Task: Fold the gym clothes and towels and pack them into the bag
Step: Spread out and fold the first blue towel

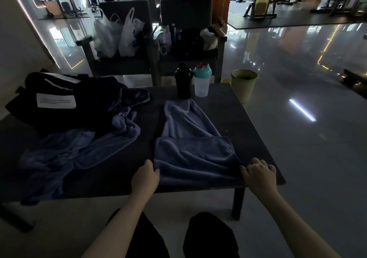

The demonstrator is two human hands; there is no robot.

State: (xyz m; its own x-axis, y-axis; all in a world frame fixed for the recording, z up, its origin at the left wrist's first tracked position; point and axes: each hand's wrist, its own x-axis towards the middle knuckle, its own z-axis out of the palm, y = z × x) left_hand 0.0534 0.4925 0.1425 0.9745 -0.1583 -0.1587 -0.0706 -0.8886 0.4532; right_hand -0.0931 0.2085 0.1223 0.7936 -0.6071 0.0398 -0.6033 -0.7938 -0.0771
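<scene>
A blue-grey towel [193,154] lies lengthwise on the dark table [250,130], its near end folded back over itself. My left hand [146,178] pinches the towel's near left corner and my right hand [258,175] pinches the near right corner, both at the table's front edge. A second blue-grey towel [65,154] lies crumpled at the left. Behind it a black gym bag [39,100] with a white label sits at the table's far left, with dark clothes [127,96] heaped against it.
A black shaker bottle [183,81] and a clear one with a teal lid [201,81] stand at the table's far edge. A green bin [244,83] stands on the floor beyond the right corner. Two dark chairs with plastic bags [119,37] stand behind.
</scene>
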